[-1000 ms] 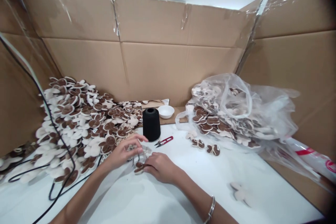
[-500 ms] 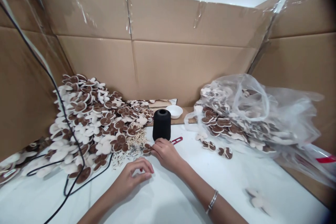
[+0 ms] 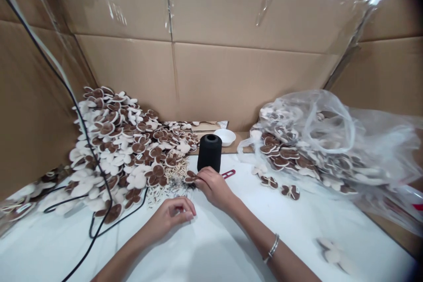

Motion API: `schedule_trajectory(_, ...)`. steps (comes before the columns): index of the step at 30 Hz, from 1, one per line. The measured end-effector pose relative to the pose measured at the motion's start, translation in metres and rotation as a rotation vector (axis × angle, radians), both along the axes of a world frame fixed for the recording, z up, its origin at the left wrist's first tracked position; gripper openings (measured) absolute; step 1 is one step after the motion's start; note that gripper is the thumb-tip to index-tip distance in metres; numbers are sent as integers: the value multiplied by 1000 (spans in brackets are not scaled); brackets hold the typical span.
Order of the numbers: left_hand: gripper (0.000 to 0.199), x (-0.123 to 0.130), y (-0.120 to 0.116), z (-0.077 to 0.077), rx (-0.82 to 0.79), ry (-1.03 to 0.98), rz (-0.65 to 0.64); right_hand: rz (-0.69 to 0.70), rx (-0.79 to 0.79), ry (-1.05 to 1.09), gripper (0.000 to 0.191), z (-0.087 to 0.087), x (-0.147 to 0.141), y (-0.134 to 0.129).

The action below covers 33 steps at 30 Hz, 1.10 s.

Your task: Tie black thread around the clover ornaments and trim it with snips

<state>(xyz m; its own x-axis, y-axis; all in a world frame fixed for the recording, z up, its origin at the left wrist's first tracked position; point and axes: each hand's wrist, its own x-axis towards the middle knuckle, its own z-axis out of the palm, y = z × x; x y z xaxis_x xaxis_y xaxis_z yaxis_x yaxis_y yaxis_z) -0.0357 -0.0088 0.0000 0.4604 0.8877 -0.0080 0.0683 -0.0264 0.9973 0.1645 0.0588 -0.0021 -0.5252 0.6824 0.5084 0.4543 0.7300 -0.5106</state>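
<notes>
My right hand (image 3: 213, 187) pinches the edge of a small brown, petal-shaped fabric piece (image 3: 191, 177), just in front of a black thread cone (image 3: 209, 154). Part of the piece is covered by the fingers. Lower and to the left, my left hand (image 3: 172, 217) hovers close to the white table with curled fingers, thumb tip near the index fingertip. Whatever may be between those fingertips is too small to make out. Small beige bows (image 3: 176, 168) and tiny pale labels (image 3: 155, 196) lie heaped left of the brown piece. A red-handled tool (image 3: 228, 173) sits beside the cone, partly hidden.
A large pile of brown-and-cream flower-shaped pieces (image 3: 132, 150) fills the left side. Black cable (image 3: 99, 163) crosses it. At right is a clear plastic bag (image 3: 327, 119) of similar pieces, with two bow-trimmed ones (image 3: 291, 191) nearby. Behind the cone stands a white bowl (image 3: 225, 136). Cardboard walls (image 3: 251, 75) enclose the table.
The view has shifted slightly, moving the scene a little right. My right hand still pinches the brown piece, now slightly lifted. My left thumb and fingertips have come closer together.
</notes>
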Motion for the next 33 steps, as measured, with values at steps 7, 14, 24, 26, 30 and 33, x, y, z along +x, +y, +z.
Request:
schedule_trajectory(7, 28, 0, 7, -12, -164, -194, 56, 21, -91, 135, 23, -4, -2, 2)
schedule_trajectory(14, 23, -5, 34, -15, -352, -421, 234, 80, -98, 99, 26, -1, 2, 3)
schedule_trajectory(24, 12, 1, 101, 18, -373, -289, 102, 173, 55, -101, 18, 6, 4, -5)
schedule_trajectory(26, 16, 3, 106, 27, -337, -226, 40, 169, 91, -148, 17, 5, 4, -4)
schedule_trajectory(30, 27, 7, 103, 48, -185, -2, -54, 133, 135, -208, 19, 3, 5, -3)
schedule_trajectory(33, 29, 12, 89, 64, -54, 127, -73, 94, 151, -232, 21, 1, 5, -2)
